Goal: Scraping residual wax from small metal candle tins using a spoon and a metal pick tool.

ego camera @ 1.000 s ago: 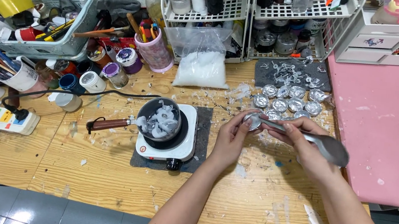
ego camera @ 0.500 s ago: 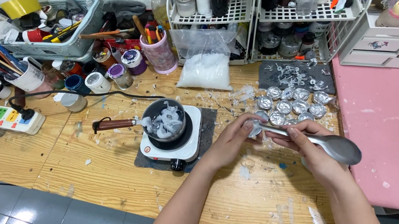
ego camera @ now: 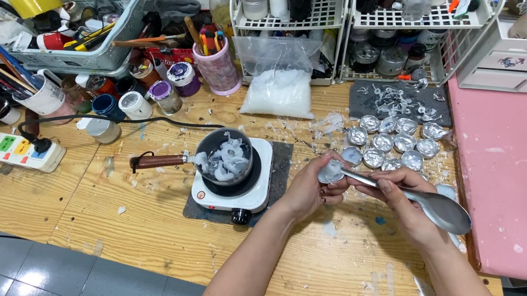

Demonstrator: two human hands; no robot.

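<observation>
My left hand [ego camera: 309, 189] holds a small silver foil cup [ego camera: 330, 171] above the wooden table [ego camera: 135, 232]. My right hand [ego camera: 406, 201] grips a large metal spoon [ego camera: 441, 210] by its middle, bowl end to the right, handle tip pushed into the cup. Just left of my hands a small black pan [ego camera: 226, 158] with a brown handle sits on a white hot plate [ego camera: 232, 194]; white wax pieces fill it. Several more foil cups [ego camera: 393, 143] lie grouped behind my hands.
A clear bag of white wax flakes [ego camera: 280, 90] rests against white wire racks [ego camera: 331, 17]. A pink cup of tools [ego camera: 218, 70], jars, a grey basket [ego camera: 83, 48] and a power strip [ego camera: 9, 149] crowd the left. A pink surface [ego camera: 518, 177] lies to the right.
My hands, the cup and the spoon have stayed together, shifting only slightly toward the front. The view has drifted a little. The pan and hot plate have not moved.
</observation>
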